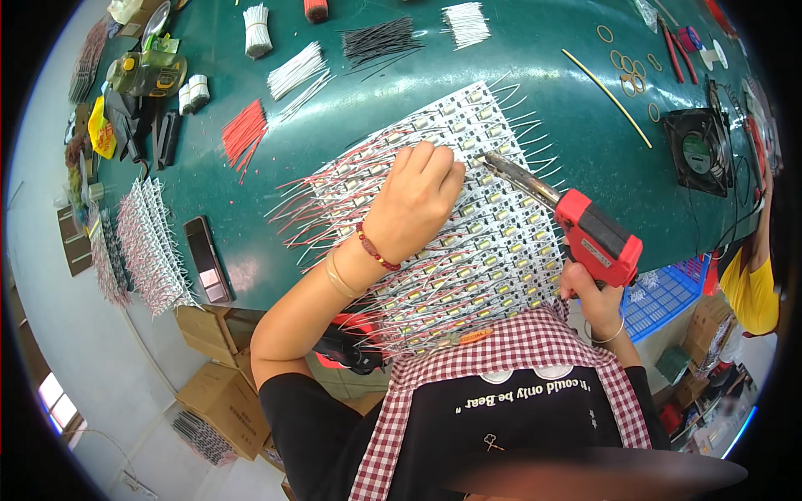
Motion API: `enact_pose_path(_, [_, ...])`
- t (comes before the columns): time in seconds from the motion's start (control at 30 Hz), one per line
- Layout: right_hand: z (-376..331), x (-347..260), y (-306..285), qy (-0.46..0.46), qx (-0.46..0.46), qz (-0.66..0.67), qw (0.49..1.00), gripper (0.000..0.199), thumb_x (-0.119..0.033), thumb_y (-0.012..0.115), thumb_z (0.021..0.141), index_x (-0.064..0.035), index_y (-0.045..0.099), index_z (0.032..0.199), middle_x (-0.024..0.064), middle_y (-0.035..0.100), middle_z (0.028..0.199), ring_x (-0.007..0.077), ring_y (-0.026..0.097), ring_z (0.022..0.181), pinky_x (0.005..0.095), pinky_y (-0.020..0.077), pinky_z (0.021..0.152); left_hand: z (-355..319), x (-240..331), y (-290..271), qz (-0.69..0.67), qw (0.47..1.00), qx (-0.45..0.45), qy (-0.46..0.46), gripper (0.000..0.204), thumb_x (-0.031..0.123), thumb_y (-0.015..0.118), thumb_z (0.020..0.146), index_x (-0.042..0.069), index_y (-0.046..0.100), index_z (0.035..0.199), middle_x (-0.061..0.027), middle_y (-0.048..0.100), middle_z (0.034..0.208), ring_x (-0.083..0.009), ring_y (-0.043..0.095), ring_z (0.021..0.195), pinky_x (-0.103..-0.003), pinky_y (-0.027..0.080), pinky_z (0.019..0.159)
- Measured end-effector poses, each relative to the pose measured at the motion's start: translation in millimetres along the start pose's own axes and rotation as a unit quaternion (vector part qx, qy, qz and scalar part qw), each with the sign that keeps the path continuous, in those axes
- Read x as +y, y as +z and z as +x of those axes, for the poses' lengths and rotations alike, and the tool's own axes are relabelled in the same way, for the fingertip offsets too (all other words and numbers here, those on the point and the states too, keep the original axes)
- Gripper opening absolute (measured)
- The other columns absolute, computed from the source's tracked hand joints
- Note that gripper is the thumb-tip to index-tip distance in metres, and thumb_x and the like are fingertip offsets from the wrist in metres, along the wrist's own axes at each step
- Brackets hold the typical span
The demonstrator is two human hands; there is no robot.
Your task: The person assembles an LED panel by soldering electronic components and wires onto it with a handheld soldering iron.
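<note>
A large panel of small white circuit boards (511,242) lies before me, partly over the table's near edge. Thin red wires (302,204) stick out along its left side, and pale ones fringe the right. Over the panel's upper middle, my left hand (418,196) is closed in a pinch; whatever sits between its fingertips is hidden. My right hand (595,302) grips the handle of a red and black soldering gun (597,238). The gun's metal tip points at the panel, just right of my left fingers. Whether the tip touches a board, I cannot tell.
Cut wires lie in red (245,134), white (298,71) and black (376,42) piles on the green table. A phone (207,259) is at left; a fan (695,150), rubber bands (627,71) and a thin stick (606,96) are right. Another person's yellow sleeve (754,288) shows.
</note>
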State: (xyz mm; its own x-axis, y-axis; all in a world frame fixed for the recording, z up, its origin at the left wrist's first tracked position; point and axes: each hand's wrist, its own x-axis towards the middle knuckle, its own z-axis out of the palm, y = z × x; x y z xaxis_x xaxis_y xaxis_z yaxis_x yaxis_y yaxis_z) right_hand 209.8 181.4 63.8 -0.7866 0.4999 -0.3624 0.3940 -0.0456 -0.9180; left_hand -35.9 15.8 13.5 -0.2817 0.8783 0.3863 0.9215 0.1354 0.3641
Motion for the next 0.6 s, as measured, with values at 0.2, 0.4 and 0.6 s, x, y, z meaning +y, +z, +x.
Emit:
enact_pose_path(0.2, [-0.7, 2.8, -4.0, -0.003, -0.027, -0.004, 1.000, 0.036, -0.009, 0.054, 0.097, 0.0062, 0.050, 0.129, 0.0038, 0.056, 0.064, 0.0103, 0.052, 0.055, 0.0245, 0.0412, 0.051, 0.3, 0.6, 0.2, 0.000, 1.000, -0.004, -0.005, 0.029, -0.002, 0.062, 0.071, -0.002, 0.065, 0.100, -0.0089, 0.045, 0.083, -0.0249, 0.048, 0.078, -0.036, 0.041, 0.070])
enact_pose_path(0.4, [-2.5, 2.9, -8.0, 0.025, -0.032, 0.057, 0.998, 0.021, -0.003, 0.065, 0.091, 0.0016, 0.058, 0.111, 0.0052, 0.063, 0.085, 0.0104, 0.059, 0.065, 0.0259, 0.0494, 0.057, -2.2, 1.0, 0.0, 0.005, 1.000, 0.010, 0.001, 0.029, -0.001, 0.062, 0.072, -0.002, 0.066, 0.100, -0.0086, 0.048, 0.084, -0.0243, 0.049, 0.079, -0.036, 0.041, 0.071])
enact_pose_path(0.6, [-8.4, 5.9, -12.8, 0.006, -0.026, 0.075, 0.997, 0.016, -0.003, 0.062, 0.092, 0.0025, 0.059, 0.107, 0.0051, 0.063, 0.081, 0.0103, 0.059, 0.062, 0.0265, 0.0494, 0.056, -9.1, 11.2, -1.8, -0.008, 0.999, 0.025, 0.019, 0.028, 0.001, 0.064, 0.074, -0.001, 0.067, 0.102, -0.0065, 0.051, 0.083, -0.0228, 0.050, 0.077, -0.035, 0.042, 0.070])
